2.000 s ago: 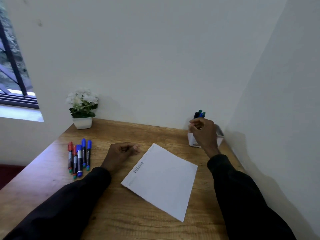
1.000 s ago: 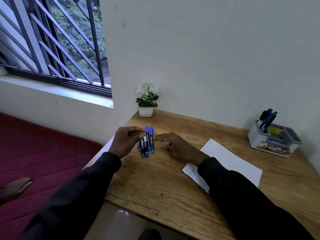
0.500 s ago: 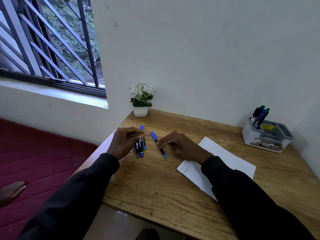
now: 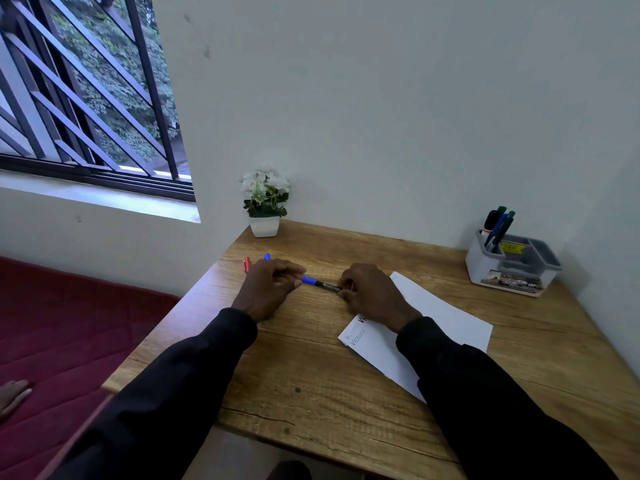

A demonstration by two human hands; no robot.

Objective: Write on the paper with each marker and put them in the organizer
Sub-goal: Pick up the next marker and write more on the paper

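Both hands meet on one blue-capped marker [image 4: 322, 284], held level and low over the desk [image 4: 311, 375], just left of the paper [image 4: 436, 317]. Left hand [image 4: 273, 289] pinches the blue cap end with its fingertips; right hand [image 4: 370, 292] is curled round the black barrel. The opposed grip reads as set to pull the cap off before writing. The paper lies skewed, partly under the right forearm, with handwriting at its near-left corner, an angle likely to suit the right hand. Further left of the paper, a red cap [image 4: 246, 264] and another blue cap [image 4: 266, 257] show past the left knuckles, the rest hidden. Well right of the paper sits the grey organizer [image 4: 512, 268]; the standing markers [image 4: 497, 226] lean in its back-left compartment, probably finished ones.
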